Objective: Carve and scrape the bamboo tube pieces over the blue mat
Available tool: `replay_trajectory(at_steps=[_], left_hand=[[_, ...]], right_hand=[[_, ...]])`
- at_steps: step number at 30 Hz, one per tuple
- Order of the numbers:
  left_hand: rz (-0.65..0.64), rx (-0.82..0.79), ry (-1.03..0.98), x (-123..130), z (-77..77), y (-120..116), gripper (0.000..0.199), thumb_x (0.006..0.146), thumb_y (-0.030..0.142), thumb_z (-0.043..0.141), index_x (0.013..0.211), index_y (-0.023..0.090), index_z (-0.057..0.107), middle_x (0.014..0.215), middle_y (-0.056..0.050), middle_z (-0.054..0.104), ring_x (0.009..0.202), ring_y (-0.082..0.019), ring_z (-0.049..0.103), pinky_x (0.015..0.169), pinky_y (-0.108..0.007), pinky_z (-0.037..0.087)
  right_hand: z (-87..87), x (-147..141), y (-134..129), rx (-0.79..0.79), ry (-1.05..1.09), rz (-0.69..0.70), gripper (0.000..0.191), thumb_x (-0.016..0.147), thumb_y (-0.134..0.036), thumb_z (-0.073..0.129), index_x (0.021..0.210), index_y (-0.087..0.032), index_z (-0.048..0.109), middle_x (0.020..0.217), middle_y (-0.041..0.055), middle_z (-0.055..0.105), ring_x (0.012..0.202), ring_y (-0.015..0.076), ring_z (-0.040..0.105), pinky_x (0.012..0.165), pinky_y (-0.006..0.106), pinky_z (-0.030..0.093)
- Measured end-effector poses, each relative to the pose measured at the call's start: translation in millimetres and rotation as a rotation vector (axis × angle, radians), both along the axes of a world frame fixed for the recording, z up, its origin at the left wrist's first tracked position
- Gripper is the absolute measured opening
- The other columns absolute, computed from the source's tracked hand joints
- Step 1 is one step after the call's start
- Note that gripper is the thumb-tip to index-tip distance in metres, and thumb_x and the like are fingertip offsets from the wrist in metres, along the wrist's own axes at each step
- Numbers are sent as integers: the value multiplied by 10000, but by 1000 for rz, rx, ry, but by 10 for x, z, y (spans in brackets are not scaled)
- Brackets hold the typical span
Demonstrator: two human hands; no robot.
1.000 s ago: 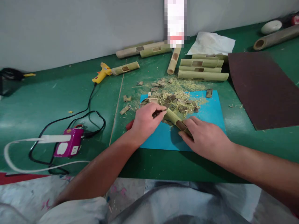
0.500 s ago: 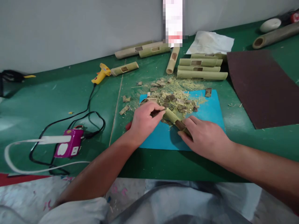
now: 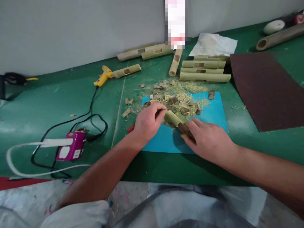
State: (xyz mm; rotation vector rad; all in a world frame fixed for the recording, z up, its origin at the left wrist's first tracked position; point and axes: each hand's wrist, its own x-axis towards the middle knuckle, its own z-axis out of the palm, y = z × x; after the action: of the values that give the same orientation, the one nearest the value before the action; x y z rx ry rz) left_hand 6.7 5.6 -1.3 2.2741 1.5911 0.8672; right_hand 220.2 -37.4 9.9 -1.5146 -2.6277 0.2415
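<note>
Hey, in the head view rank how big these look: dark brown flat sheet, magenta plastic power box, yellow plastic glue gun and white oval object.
Brown sheet
Magenta box
Yellow glue gun and white oval object: too alike to rank

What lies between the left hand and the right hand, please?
The head view shows a pale green bamboo tube with a cut opening, gripped by the right hand over a blue rectangular sheet.

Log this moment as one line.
left hand: pinching thin dark item beside bamboo tube; right hand: gripping bamboo tube; beneath: blue sheet; beyond: heaped scraps
</note>
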Motion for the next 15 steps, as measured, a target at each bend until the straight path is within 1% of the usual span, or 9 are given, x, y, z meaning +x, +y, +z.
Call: replay_trajectory(at_steps=[3, 6, 8, 12, 15], left_hand=[[2, 6, 13, 4, 0, -10, 87, 910, 243, 589, 947, 183, 640, 829, 1, 693, 713, -117, 631, 668, -222, 477], [-45, 74, 16, 11, -2, -13, 69, 891, 228, 614, 897, 182, 665, 843, -9, 700, 769, -130, 649, 735, -234, 498], [-83, 99, 20, 17, -1, -17, 66, 883, 218, 623, 884, 177, 675, 845, -19, 706, 787, -140, 657, 752, -244, 506], [-110, 96, 28, 20, 0, -19, 80, 889, 208, 611, 892, 174, 683, 843, -26, 710, 781, -144, 660, 741, -249, 512], [-132, 95, 36, 6, -11, -3, 130, 914, 210, 568, 947, 177, 690, 883, -37, 715, 817, -151, 664, 761, -257, 518]], right_hand=[[18, -3, 5, -27, -9, -8, 251, 932, -365, 439, 879, -172, 591, 805, 44, 615, 570, 129, 462, 520, 302, 147], [36, -3, 13, -61, -18, -15, 241, 930, -364, 448, 882, -175, 589, 821, 42, 622, 573, 132, 469, 518, 303, 145], [40, 0, 16, -70, -20, -22, 237, 929, -366, 454, 884, -175, 587, 823, 40, 625, 574, 135, 472, 518, 302, 145], [30, 9, 17, -62, -13, -24, 239, 927, -371, 461, 878, -173, 584, 812, 41, 624, 578, 143, 483, 518, 299, 150], [15, 14, 16, -47, -4, -20, 238, 924, -374, 465, 881, -172, 584, 813, 42, 625, 577, 145, 486, 516, 299, 151]])
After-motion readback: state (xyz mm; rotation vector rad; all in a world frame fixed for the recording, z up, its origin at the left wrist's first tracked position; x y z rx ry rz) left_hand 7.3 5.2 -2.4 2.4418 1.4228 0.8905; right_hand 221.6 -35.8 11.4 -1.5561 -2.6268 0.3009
